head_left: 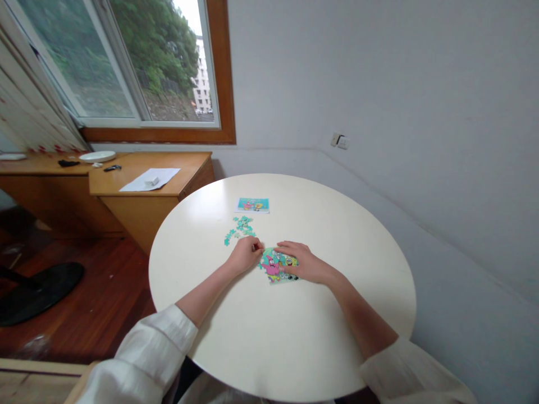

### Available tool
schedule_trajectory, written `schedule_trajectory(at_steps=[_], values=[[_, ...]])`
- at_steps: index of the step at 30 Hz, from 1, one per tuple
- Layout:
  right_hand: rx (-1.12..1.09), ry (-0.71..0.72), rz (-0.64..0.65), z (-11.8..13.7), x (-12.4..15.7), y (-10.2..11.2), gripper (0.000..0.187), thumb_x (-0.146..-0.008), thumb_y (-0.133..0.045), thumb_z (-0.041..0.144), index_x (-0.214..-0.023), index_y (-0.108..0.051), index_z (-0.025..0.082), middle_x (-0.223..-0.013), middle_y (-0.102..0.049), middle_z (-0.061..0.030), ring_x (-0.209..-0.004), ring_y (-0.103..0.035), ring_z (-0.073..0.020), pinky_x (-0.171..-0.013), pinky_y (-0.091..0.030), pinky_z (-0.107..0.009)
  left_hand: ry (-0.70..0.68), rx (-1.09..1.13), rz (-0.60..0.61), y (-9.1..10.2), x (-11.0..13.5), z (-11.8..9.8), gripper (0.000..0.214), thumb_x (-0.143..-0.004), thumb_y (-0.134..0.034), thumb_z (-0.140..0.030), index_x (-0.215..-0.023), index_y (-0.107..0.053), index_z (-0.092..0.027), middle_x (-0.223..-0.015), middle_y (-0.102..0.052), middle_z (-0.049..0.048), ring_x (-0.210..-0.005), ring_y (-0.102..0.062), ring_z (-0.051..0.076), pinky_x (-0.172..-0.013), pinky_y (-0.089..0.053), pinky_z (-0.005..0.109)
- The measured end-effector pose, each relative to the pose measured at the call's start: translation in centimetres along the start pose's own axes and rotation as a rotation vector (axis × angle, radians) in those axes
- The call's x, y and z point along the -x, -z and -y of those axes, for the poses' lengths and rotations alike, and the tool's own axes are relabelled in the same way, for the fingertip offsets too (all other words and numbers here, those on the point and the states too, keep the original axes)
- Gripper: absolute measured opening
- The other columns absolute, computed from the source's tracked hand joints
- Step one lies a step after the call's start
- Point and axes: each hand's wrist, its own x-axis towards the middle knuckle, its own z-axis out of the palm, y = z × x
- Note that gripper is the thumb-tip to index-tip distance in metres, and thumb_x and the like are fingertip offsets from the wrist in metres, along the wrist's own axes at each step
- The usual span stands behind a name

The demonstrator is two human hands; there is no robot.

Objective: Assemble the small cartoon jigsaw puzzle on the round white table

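A partly built cartoon jigsaw puzzle point(275, 266) lies near the middle of the round cream table point(236, 336). My right hand point(301, 262) rests flat on the puzzle's right side, fingers stretched out toward the left. My left hand point(245, 254) is curled at the puzzle's left edge, its fingertips pinched on what looks like a small puzzle piece. Several loose teal pieces point(241, 228) are scattered just beyond my left hand. A small reference picture card point(253, 205) lies farther back on the table.
A wooden desk point(168, 193) stands left of the table under a window point(126, 62), bearing a sheet of paper point(149, 179), a white plate point(97, 156) and small dark items. A black round base point(40, 292) sits on the wooden floor. Grey walls close in behind and right.
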Motion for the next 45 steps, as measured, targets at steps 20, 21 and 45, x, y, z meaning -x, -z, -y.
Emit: schedule_trajectory(at_steps=[20,21,45], values=[[-0.074,0.072,-0.141,-0.8,-0.4,-0.5,0.038,-0.087,-0.037,0.030,-0.121,-0.051,0.020,-0.123,-0.054,-0.0088,-0.115,-0.048,-0.0198,-0.100,-0.035,-0.039,-0.216,-0.118,-0.002,2.3,0.5,-0.2,0.030,-0.074,-0.043,-0.007,-0.085,-0.069,-0.015,-0.080,-0.057,0.0056,-0.076,-0.053,0.016,-0.075,-0.042,0.028],[-0.080,0.074,-0.144,-0.9,-0.4,-0.5,0.038,-0.087,-0.038,0.031,-0.121,-0.051,0.020,-0.123,-0.054,-0.0087,-0.115,-0.048,-0.0199,-0.100,-0.035,-0.040,-0.234,-0.122,0.022,2.3,0.5,-0.1,0.032,-0.073,-0.042,-0.006,-0.087,-0.070,-0.016,-0.082,-0.056,0.0058,-0.077,-0.052,0.016,-0.075,-0.042,0.028],[-0.092,0.088,-0.170,-1.6,-0.7,-1.2,0.037,-0.085,-0.040,0.030,-0.119,-0.053,0.020,-0.120,-0.055,-0.0089,-0.111,-0.050,-0.0205,-0.097,-0.037,-0.040,-0.389,-0.259,0.121,1.4,0.8,-0.1,0.030,-0.080,-0.044,-0.014,-0.091,-0.071,-0.019,-0.078,-0.056,0.0095,-0.076,-0.050,0.018,-0.072,-0.040,0.030]])
